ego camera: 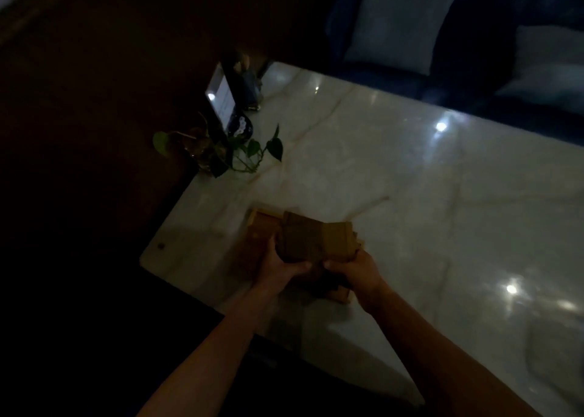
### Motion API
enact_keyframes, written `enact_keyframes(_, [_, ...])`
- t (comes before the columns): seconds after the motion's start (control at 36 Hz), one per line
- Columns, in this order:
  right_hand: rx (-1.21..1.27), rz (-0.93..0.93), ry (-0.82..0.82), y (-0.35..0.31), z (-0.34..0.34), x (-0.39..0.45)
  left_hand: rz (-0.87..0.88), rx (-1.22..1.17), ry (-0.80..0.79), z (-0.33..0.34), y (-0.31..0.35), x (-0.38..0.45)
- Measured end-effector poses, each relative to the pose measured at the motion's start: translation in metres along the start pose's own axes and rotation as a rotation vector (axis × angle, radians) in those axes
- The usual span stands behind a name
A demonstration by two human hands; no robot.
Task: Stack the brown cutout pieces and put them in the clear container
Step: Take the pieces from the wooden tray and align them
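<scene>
The scene is dim. Both hands hold a stack of brown cutout pieces (313, 238) just above the white marble table (410, 195), near its front left corner. My left hand (278, 263) grips the stack's near left edge, and my right hand (355, 269) grips its near right edge. More brown pieces (262, 227) lie on the table behind and left of the stack, and another brown piece (341, 295) shows under my right wrist. I cannot make out a clear container in this light.
A small leafy plant in a glass (218, 151) stands at the table's left edge, with a lit phone (221, 99) propped behind it. Dark cushioned seating with pale pillows (398, 21) lies beyond the far edge.
</scene>
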State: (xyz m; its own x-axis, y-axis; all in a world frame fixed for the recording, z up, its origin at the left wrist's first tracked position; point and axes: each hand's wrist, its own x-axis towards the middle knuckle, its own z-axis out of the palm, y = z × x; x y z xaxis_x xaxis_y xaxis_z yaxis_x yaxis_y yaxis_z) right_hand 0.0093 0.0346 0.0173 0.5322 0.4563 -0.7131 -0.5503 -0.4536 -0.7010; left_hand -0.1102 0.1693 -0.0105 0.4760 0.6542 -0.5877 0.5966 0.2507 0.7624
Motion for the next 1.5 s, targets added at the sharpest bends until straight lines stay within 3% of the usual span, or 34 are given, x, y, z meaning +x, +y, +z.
enact_keyframes(0.14, [0.038, -0.036, 0.030, 0.015, -0.049, -0.031, 0.027, -0.070, -0.250, 0.024, 0.007, -0.014])
enact_keyframes(0.44, [-0.094, -0.186, 0.353, 0.068, -0.147, -0.099, 0.264, 0.228, -0.503, 0.113, 0.022, -0.067])
enact_keyframes(0.64, [-0.266, -0.206, 0.484, 0.093, -0.195, -0.116, 0.528, 0.438, -0.493, 0.163, 0.018, -0.087])
enact_keyframes(0.89, [-0.237, -0.308, 0.509, 0.109, -0.235, -0.113, 0.675, 0.368, -0.414, 0.199, 0.026, -0.100])
enact_keyframes(1.06, [-0.225, -0.224, 0.429, 0.132, -0.252, -0.107, 0.560, 0.413, -0.424, 0.213, 0.014, -0.101])
enact_keyframes(1.22, [-0.221, -0.213, 0.369, 0.132, -0.257, -0.106, 0.341, 0.209, -0.456, 0.221, 0.014, -0.098])
enact_keyframes(1.36, [-0.189, -0.237, 0.338, 0.129, -0.253, -0.100, 0.312, 0.267, -0.490, 0.229, 0.006, -0.101])
enact_keyframes(1.5, [-0.146, -0.231, 0.374, 0.127, -0.250, -0.092, 0.307, 0.237, -0.385, 0.244, 0.002, -0.109])
